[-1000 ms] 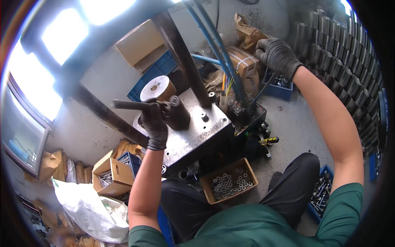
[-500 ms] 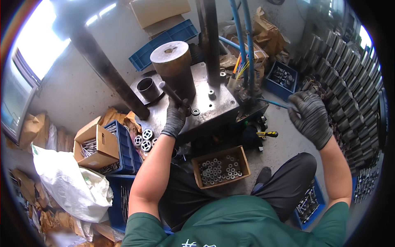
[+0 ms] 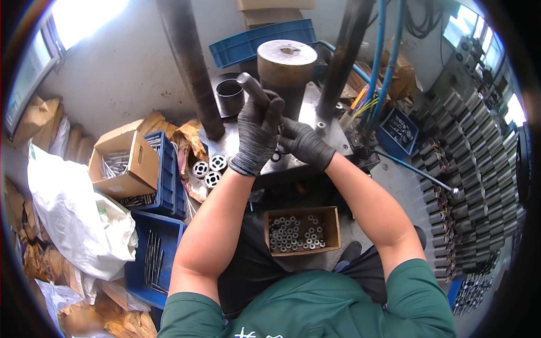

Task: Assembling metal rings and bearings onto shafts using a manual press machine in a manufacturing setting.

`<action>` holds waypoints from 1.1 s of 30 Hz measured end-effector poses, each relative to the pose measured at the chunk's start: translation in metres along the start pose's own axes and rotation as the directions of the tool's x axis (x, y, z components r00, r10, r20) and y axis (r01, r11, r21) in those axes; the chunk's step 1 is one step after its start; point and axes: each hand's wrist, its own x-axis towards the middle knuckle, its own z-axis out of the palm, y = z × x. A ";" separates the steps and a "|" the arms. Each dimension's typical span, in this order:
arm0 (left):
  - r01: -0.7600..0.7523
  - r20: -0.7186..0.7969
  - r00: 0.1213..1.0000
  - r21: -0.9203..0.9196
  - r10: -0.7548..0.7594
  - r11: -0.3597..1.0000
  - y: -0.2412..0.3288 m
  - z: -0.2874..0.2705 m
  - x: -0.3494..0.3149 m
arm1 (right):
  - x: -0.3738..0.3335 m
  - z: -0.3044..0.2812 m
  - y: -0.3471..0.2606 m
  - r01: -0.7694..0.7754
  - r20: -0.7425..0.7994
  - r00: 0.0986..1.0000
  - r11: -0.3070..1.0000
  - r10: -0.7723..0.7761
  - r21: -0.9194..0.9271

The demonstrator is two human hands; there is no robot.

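Observation:
My left hand [image 3: 255,135], in a dark knit glove, is wrapped round a thick grey metal shaft [image 3: 252,87]. The shaft is tilted, its round end sticking up past my fingers over the press's steel plate [image 3: 224,142]. My gloved right hand [image 3: 309,145] is closed right beside it, fingertips pinched near the shaft's lower end. What they grip is hidden. Below the hands a small ring [image 3: 276,156] shows at the plate. Behind them rises a large steel cylinder [image 3: 286,70], with a short black tube [image 3: 230,97] to its left. A small metal sleeve [image 3: 320,128] stands on the plate at right.
A cardboard box of small rings [image 3: 302,249] sits between my legs. At left are a carton of metal pins [image 3: 140,163], blue bins [image 3: 177,228] and a white sack [image 3: 73,208]. A ball-ended lever [image 3: 455,192] juts out at right, before stacked metal cores [image 3: 479,163].
My right hand has come from beside the lever at right to meet my left hand over the plate. My left hand still grips the shaft. The view has shifted.

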 end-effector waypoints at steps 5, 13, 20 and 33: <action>0.174 -0.203 0.972 0.279 -0.119 0.944 -0.027 -0.035 0.011 | -0.010 -0.035 0.027 -0.026 -0.082 0.997 0.973 0.007 -0.231; 0.353 -0.189 0.717 0.928 -0.671 0.116 -0.064 -0.057 0.013 | -0.063 -0.049 0.039 -0.286 -0.238 0.888 0.878 0.393 0.383; 0.151 -0.110 0.959 0.979 -0.262 0.140 -0.073 -0.045 -0.007 | -0.067 -0.042 0.046 -0.110 -0.246 0.899 0.730 0.363 0.675; 0.531 0.225 0.846 -0.267 -0.484 0.804 -0.057 0.014 -0.012 | -0.070 -0.064 0.044 -0.069 -0.210 0.704 0.359 0.678 0.931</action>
